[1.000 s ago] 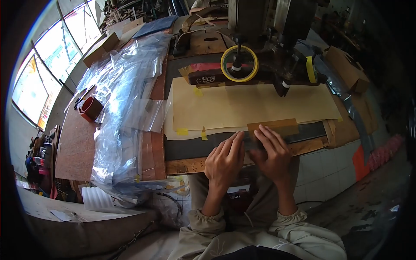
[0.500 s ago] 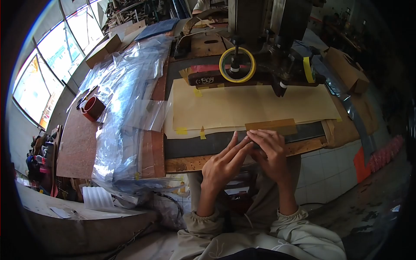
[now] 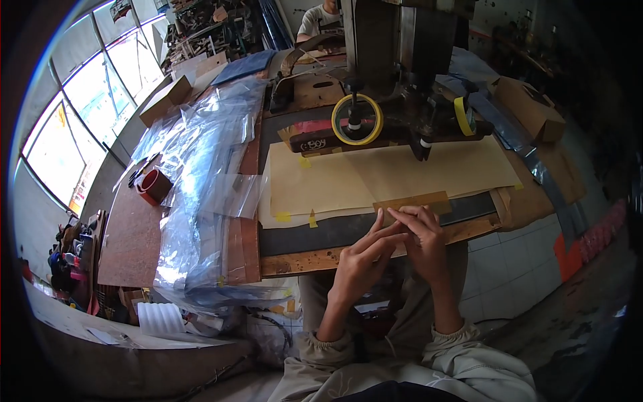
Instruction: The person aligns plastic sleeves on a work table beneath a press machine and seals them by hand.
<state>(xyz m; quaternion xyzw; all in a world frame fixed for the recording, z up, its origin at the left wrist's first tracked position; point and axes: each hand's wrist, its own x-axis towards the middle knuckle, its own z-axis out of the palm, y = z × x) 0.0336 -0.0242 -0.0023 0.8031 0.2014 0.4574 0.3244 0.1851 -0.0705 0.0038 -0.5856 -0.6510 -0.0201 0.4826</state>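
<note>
My left hand [image 3: 362,264] and my right hand [image 3: 426,242] meet in front of the machine bed, fingertips close together above its front edge. Both have their fingers bent inward in a pinch; whatever is between them is too small or hidden to name. Just beyond the fingertips, a brown translucent strip [image 3: 429,202] lies at the near edge of a large tan sheet [image 3: 321,187]. Small yellow tape pieces [image 3: 313,218] stick to the sheet's left and near edges. The sheet rests on a dark mat [image 3: 301,239] with a wooden front edge [image 3: 301,264].
A dark machine head [image 3: 395,137] with a yellow tape roll [image 3: 380,124] hung on it stands over the sheet. Clear plastic sheets [image 3: 207,154] and a red-brown cup [image 3: 154,187] lie left. A cardboard box [image 3: 529,110] is at right. Another person [image 3: 320,23] sits behind.
My head view has tilted up slightly, showing more of the person behind. My hands stay together near the brown strip, with their fingers shifted a little and the left fingers more curled.
</note>
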